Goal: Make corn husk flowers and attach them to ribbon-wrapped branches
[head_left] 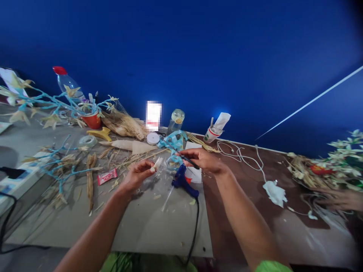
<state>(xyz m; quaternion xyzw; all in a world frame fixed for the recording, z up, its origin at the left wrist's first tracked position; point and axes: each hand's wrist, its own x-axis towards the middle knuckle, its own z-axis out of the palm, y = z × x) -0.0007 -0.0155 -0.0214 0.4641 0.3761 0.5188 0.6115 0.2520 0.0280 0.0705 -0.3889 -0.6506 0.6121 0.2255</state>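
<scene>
My left hand (139, 174) pinches a small cream-coloured piece of dried husk (157, 164) between thumb and fingertips. In my right hand (198, 158) is a slim dark tool (194, 164); its thin end points up and left, and its exact kind is unclear. Just below that hand, a blue glue gun (181, 180) lies on the grey board, its black cord running toward me. Light blue checked ribbon (176, 141) is bunched behind the tool. Husk scraps are strewn between and around both hands.
At left are blue-wrapped branches (61, 170), a pink wrapper (107, 176), a red cup (92, 121) and a bottle (68, 85). A jar (176, 120), white cup (212, 134) and white cable (259, 162) line the back. Another person's blurred hand (340, 199) is at right.
</scene>
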